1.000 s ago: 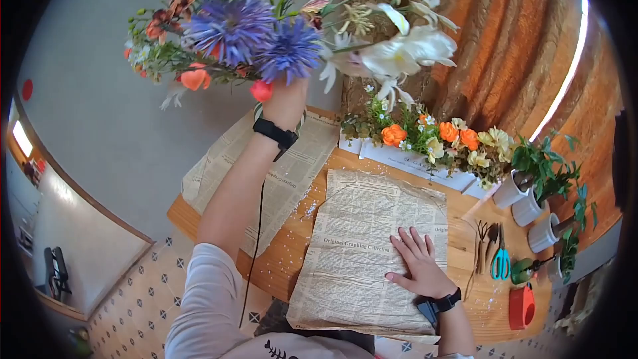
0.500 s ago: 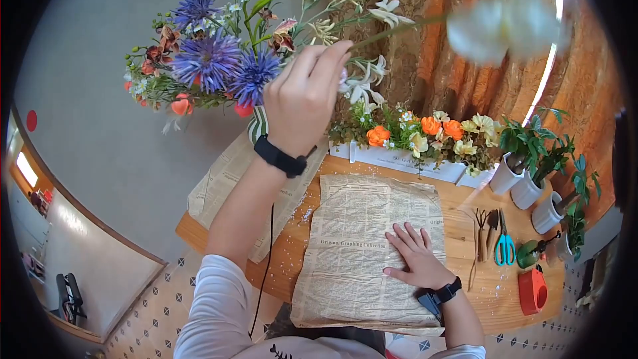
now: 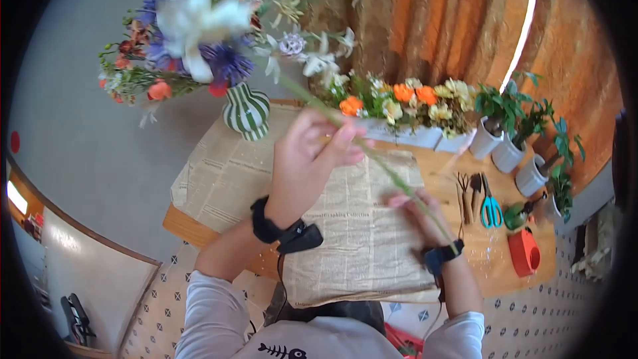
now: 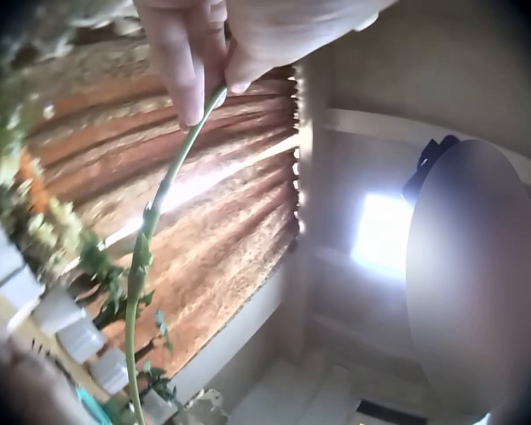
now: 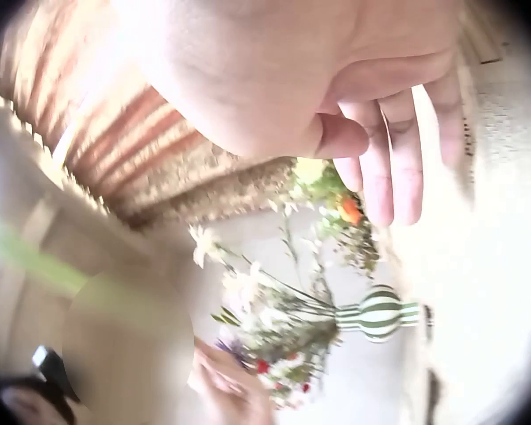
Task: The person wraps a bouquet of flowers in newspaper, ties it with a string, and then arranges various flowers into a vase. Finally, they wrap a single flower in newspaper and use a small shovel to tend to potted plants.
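Observation:
My left hand (image 3: 312, 166) pinches the green stem (image 4: 142, 266) of a large white artificial flower (image 3: 199, 26) between thumb and fingers. Its blurred bloom points to the upper left, overlapping the bouquet (image 3: 229, 63) in the head view, and the stem slants down to the right across my right hand (image 3: 422, 213). That right hand has loosely extended fingers (image 5: 405, 168), holds nothing, and hovers close over the newsprint sheet (image 3: 352, 246). Behind the left hand stands a green-and-white striped vase (image 3: 247, 113) with blue, coral and white flowers.
A second newsprint sheet (image 3: 229, 166) lies under the vase. A white planter (image 3: 405, 134) of orange and cream flowers lines the back. To the right are potted plants (image 3: 508, 156), teal scissors (image 3: 490, 209), small garden tools (image 3: 466, 206), a green bottle (image 3: 515, 216) and a red container (image 3: 524, 252).
The left hand has come away from the bouquet with the white flower and turned it, so the bloom swung from right to left. The right hand has shifted from lying flat on the newsprint.

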